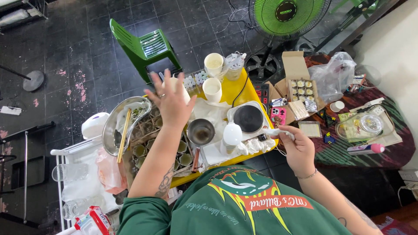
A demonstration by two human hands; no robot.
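My left hand (171, 101) is raised above the yellow table (237, 89), fingers spread, holding nothing; a white cup sits just behind it. Below it lie a tray of small green-filled cups (146, 150) and a small metal pot (200, 132) with a wooden handle. My right hand (297, 148) is closed on a small white object (275, 131) at the table's right edge, beside a crumpled white cloth (254, 146). A white bottle (231, 135) stands next to a black hot plate (248, 118).
A metal bowl (114, 130) with chopsticks (124, 135) sits at the left. Two white cups (213, 76) stand at the back. A green chair (146, 48), a green fan (285, 17), and cardboard boxes (300, 85) surround the table. A patterned mat (370, 148) with clutter lies right.
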